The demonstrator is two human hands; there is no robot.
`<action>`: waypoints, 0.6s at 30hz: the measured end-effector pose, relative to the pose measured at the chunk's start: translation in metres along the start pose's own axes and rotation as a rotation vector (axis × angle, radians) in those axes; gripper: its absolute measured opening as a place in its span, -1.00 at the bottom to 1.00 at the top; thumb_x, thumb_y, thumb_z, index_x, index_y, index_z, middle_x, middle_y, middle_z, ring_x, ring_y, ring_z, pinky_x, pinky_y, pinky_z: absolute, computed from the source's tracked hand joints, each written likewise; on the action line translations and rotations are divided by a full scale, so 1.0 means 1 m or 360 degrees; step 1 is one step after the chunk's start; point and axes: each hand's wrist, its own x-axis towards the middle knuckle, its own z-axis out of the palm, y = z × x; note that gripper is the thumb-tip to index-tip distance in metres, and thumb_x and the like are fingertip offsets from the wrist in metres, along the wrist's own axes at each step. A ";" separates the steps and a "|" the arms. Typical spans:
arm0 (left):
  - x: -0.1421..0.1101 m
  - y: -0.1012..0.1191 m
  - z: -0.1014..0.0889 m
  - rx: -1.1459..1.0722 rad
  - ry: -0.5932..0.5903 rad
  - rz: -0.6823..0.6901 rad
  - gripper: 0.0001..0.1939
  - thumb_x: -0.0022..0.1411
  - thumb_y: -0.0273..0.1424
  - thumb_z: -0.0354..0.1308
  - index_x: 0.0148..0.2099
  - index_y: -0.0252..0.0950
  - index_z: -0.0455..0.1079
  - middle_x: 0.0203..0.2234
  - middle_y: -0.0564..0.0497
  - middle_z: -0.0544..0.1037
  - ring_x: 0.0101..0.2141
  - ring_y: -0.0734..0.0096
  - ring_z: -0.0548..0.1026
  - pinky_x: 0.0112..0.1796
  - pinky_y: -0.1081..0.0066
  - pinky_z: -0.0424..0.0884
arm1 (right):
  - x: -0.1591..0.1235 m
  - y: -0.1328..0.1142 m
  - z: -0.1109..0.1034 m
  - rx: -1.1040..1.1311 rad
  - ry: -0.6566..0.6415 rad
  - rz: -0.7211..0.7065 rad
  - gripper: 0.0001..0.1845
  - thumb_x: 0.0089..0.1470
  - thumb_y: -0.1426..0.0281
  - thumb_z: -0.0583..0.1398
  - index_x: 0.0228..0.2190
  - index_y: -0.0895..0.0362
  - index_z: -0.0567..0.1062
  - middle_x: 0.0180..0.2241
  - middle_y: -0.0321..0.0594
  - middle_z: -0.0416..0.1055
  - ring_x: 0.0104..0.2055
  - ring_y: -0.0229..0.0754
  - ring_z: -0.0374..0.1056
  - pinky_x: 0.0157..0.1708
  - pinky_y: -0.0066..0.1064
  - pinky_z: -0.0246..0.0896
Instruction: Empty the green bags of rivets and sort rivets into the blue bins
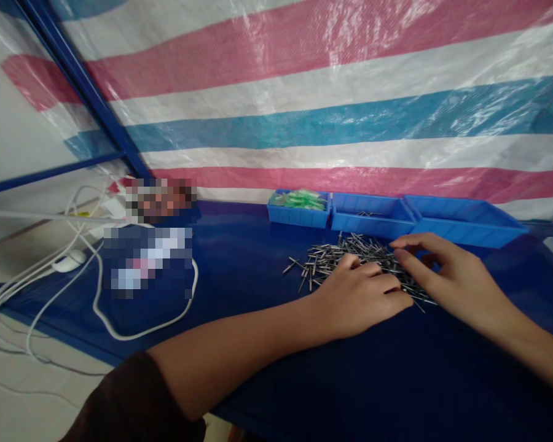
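Sole view's a head cam, worn above & behind the L hand point(362, 296) & R hand point(461, 279), facing fwd & down at fairly close range, w/ the blue table point(373, 374) under both hands, striped sheet point(304, 80) beyond 'em & white cables point(120, 336) well left of 'em.

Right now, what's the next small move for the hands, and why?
Probably pinch one rod from the pile with the right hand: its thumb and forefinger tips nearly meet over the pile's right part, while the left hand covers part of the near edge. Can't tell if the right holds one.
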 end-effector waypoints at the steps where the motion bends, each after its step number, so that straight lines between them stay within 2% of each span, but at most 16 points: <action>1: 0.000 0.000 0.000 0.0018 -0.0003 -0.0020 -0.78 0.36 -0.39 -0.05 -0.11 -0.16 0.43 -0.26 0.11 0.52 -0.21 0.32 0.38 -0.25 0.25 0.13 | 0.000 0.000 0.000 0.0005 -0.0001 -0.0009 -0.62 0.01 0.12 0.09 -0.29 0.13 0.48 -0.36 -0.15 0.47 -0.41 -0.14 0.37 -0.46 -0.33 0.21; 7: 0.001 0.002 -0.003 0.0065 -0.0053 -0.0063 -0.80 0.33 -0.43 -0.02 -0.22 -0.22 0.44 -0.24 0.07 0.49 -0.20 0.29 0.39 -0.25 0.26 0.15 | -0.002 0.001 0.003 0.0011 -0.0011 -0.0042 -0.67 0.01 0.14 0.11 -0.31 0.11 0.48 -0.37 -0.17 0.48 -0.40 -0.14 0.38 -0.47 -0.34 0.22; 14: 0.001 0.000 0.003 0.0160 -0.0015 -0.0052 -0.82 0.30 -0.48 -0.01 -0.30 -0.32 0.40 -0.37 0.02 0.46 -0.32 0.31 0.43 -0.32 0.30 0.19 | -0.004 0.000 0.005 0.0036 -0.0012 -0.0062 -0.68 0.00 0.15 0.11 -0.34 0.10 0.49 -0.33 -0.14 0.50 -0.40 -0.11 0.40 -0.49 -0.33 0.23; 18: 0.000 -0.001 0.002 0.0215 0.0002 -0.0062 -0.83 0.28 -0.48 0.01 -0.34 -0.31 0.39 -0.41 0.01 0.45 -0.32 0.27 0.43 -0.34 0.32 0.19 | -0.004 -0.002 0.004 0.0039 -0.0025 -0.0084 -0.70 0.01 0.16 0.11 -0.35 0.10 0.49 -0.31 -0.13 0.50 -0.38 -0.11 0.41 -0.49 -0.35 0.24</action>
